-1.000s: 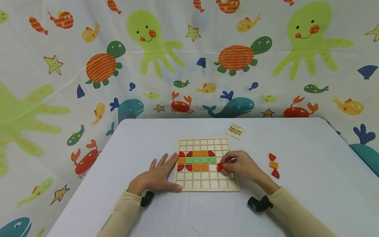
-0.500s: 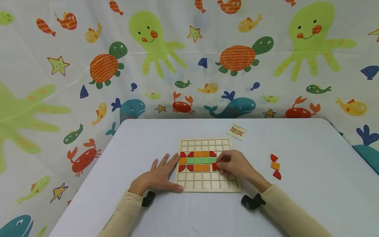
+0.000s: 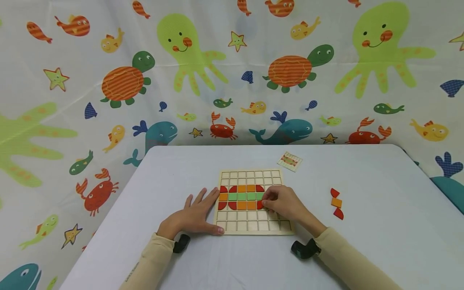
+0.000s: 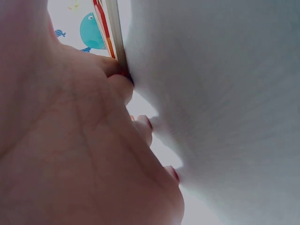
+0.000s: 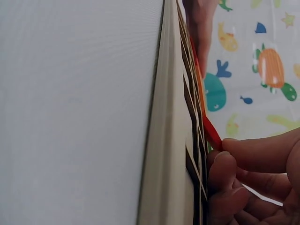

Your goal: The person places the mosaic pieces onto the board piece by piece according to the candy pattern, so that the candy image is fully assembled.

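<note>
A wooden grid board point(image 3: 236, 226) lies on the table, with red, orange and green tiles set in several of its cells. My left hand point(image 3: 191, 217) lies flat with spread fingers along the board's left side, its fingertips and thumb touching the edge. My right hand point(image 3: 286, 202) is over the board's right part and pinches a red tile point(image 5: 213, 134) between thumb and fingers. That tile is tilted, with one end down at the third filled row, right of the orange tiles point(image 3: 246, 205). The pinching fingers hide part of it in the head view.
Right of the board, two red quarter-round tiles point(image 3: 338, 213) and an orange square tile point(image 3: 336, 202) lie in a short column. A small pattern card point(image 3: 290, 161) lies behind the board. A cloth printed with sea animals point(image 3: 217, 60) hangs behind the table.
My right hand has moved left across the board with the red tile, bringing it down to the cell beside the orange tiles. My left hand has stayed in place.
</note>
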A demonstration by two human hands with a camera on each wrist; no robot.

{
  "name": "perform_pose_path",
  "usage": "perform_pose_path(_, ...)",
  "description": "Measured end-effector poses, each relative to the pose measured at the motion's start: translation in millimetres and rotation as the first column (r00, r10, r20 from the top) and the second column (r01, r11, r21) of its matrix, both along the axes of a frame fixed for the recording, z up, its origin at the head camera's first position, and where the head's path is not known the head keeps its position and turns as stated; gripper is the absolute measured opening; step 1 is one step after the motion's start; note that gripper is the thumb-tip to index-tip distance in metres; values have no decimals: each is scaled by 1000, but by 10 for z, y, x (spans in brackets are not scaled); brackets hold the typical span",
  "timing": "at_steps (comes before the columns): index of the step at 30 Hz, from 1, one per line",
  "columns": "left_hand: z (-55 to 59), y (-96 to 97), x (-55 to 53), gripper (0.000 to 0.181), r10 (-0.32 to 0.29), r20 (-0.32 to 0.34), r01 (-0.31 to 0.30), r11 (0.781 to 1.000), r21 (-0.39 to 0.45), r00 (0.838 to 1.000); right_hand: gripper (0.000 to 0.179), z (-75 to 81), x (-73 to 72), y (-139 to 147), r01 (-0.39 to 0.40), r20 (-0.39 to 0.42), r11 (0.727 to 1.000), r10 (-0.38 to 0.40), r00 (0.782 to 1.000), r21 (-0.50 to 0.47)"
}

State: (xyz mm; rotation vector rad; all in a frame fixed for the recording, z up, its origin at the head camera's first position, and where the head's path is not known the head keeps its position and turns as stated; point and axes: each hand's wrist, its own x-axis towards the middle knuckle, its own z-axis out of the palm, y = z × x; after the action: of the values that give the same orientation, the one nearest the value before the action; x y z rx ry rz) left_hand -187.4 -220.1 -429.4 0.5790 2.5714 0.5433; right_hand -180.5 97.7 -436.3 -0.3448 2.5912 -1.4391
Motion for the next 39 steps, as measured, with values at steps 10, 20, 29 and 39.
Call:
perform_pose_path(10, 26, 1, 19, 126, 13, 6, -13, 1000, 17, 1000, 12, -8, -24, -55, 42, -51, 994, -37, 998, 100)
perform_pose_path(20, 17, -1, 18, 126, 14, 2, -14, 1000, 9, 1000, 13, 8, -17, -103, 44, -92, 992, -33, 995, 120)
perform_pose_path(29, 1, -4, 13, 125, 1, -2, -1, 1000, 7, 1000, 12, 13, -27, -89, 49, -38, 995, -46, 998, 88)
perform_pose_path(39, 7, -9, 9, 125, -1, -5, 2, 1000, 4, 1000, 5, 61, -25, 17, -2, 9, 1000, 2, 1000, 27)
